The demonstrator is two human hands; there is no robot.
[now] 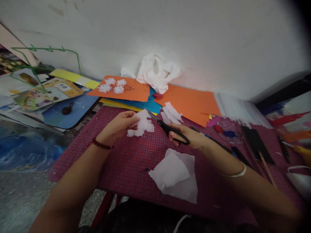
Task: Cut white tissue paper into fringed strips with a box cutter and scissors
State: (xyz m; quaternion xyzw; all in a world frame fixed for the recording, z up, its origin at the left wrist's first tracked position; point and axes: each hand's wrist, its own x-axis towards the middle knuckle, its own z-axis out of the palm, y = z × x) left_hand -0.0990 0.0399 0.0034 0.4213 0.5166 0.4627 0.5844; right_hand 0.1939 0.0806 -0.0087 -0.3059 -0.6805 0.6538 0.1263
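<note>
My left hand (pixel 123 124) is closed, thumb and fingers pinching a white piece of tissue paper (pixel 144 122) with ragged edges. Scissors (pixel 167 127) with black handles sit in my right hand (pixel 186 134), fingers wrapped about the handles. The blades point up and left and lie at the paper's right edge; I cannot tell whether they touch it. More torn white paper (pixel 172 113) lies just beyond the scissors. Nearer to me, larger white sheets (pixel 176 174) overlap on the checked red tablecloth (pixel 126 168).
Orange card (pixel 123 87) with white paper blossoms lies at the back left, another orange sheet (pixel 191 98) to its right. Crumpled white tissue (pixel 155 71) rests against the wall. A green wire rack (pixel 46 48) and booklets (pixel 48 94) stand left; pens and a pencil (pixel 267 170) lie right.
</note>
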